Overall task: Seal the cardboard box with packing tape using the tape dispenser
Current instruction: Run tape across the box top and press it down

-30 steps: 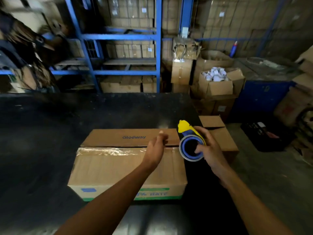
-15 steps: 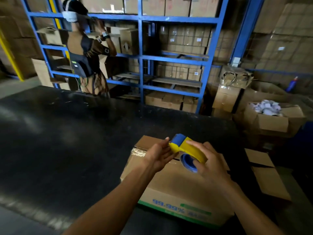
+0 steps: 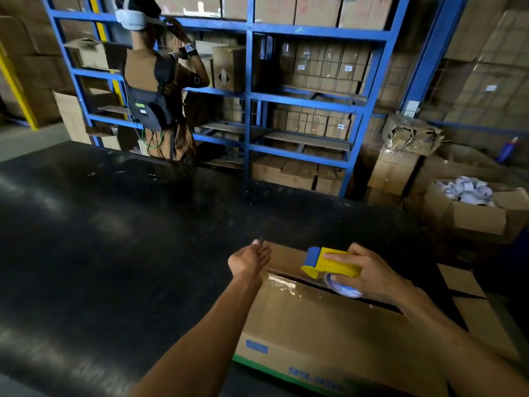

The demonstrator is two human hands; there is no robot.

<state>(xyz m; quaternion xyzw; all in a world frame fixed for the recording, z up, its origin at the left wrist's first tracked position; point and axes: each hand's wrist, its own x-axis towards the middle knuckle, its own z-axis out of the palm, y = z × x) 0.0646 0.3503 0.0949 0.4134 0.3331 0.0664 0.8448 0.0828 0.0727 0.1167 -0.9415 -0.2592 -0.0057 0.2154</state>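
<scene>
While the right hand [image 3: 372,275] grips the tape dispenser [image 3: 329,263], the left hand [image 3: 249,260] hovers open.

The cardboard box [image 3: 323,325] lies on the table [image 3: 114,253] (near edge), shelving [image 3: 249,90] behind it.

Left of the left hand [image 3: 248,260] the black table [image 3: 120,253] lies bare and wide, free to pass. Just right of it the box [image 3: 323,325] fills the near corner, and the right hand [image 3: 369,272] with the dispenser [image 3: 329,265] sits over its top seam. Beyond both hands, past bare tabletop, a person [image 3: 157,90] and blue shelving [image 3: 249,96] close the far side
</scene>
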